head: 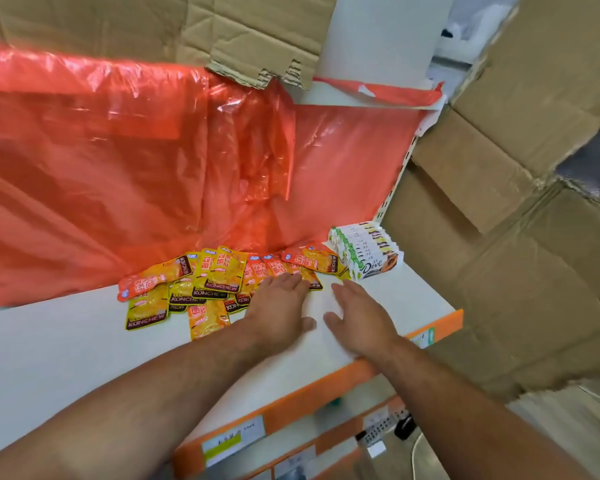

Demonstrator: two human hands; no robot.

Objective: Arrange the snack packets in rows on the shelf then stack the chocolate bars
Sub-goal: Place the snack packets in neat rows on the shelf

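Head view: we face a white shelf [66, 358] with an orange front edge [326, 386]. A red plastic sheet [118, 150] hangs behind it, and cardboard boxes [516, 237] stand to the right. The snack packets [208, 282] lie in a loose, overlapping heap at the back. The chocolate bars [368, 251] sit side by side just right of them. The left hand [278, 313] lies flat, fingers straight and together, tips on the rightmost packets. The right hand [357, 320] is flat over bare shelf, fingers straight, holding nothing.
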